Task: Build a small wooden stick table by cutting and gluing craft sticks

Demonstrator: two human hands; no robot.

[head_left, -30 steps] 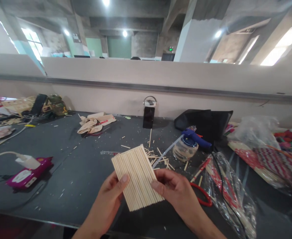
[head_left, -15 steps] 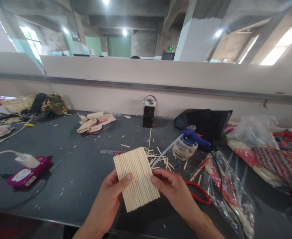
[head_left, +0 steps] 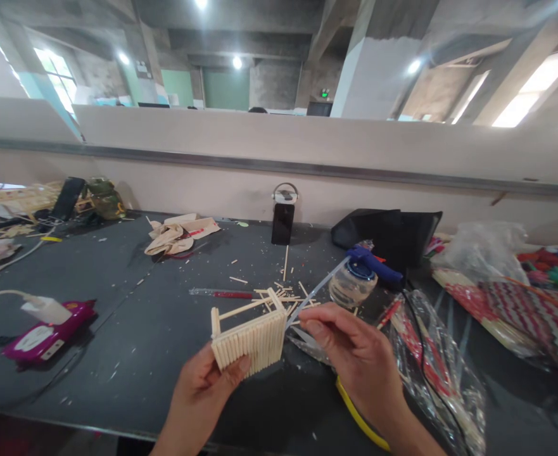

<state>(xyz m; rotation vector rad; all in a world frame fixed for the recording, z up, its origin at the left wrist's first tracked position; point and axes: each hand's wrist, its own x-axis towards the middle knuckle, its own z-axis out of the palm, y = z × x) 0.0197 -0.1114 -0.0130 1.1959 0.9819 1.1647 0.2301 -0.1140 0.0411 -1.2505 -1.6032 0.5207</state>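
My left hand (head_left: 207,386) is closed around the lower left of a small box-like frame of pale wooden sticks (head_left: 253,339), thumb on its slatted face. The frame is tilted so its thin stick rails show on top. My right hand (head_left: 361,351) is apart from the frame, to its right, with thumb and fingertips drawn together; anything between them is hidden. Close by its fingertips runs a clear glue stick (head_left: 323,282) sticking out from a blue glue gun (head_left: 374,263) on a glass jar (head_left: 352,288). Scissors (head_left: 361,415) lie partly under this hand.
Loose cut sticks (head_left: 283,294) and a red pen-like item (head_left: 234,294) lie behind the frame. Plastic-wrapped sticks (head_left: 443,361) and a black cable (head_left: 424,354) are on the right. A purple power strip (head_left: 53,335) is at left, a phone (head_left: 283,223) at the back.
My right hand has let go of the stick piece and moved right. The piece has turned in my left hand, from its flat slatted face to a view of its open frame.
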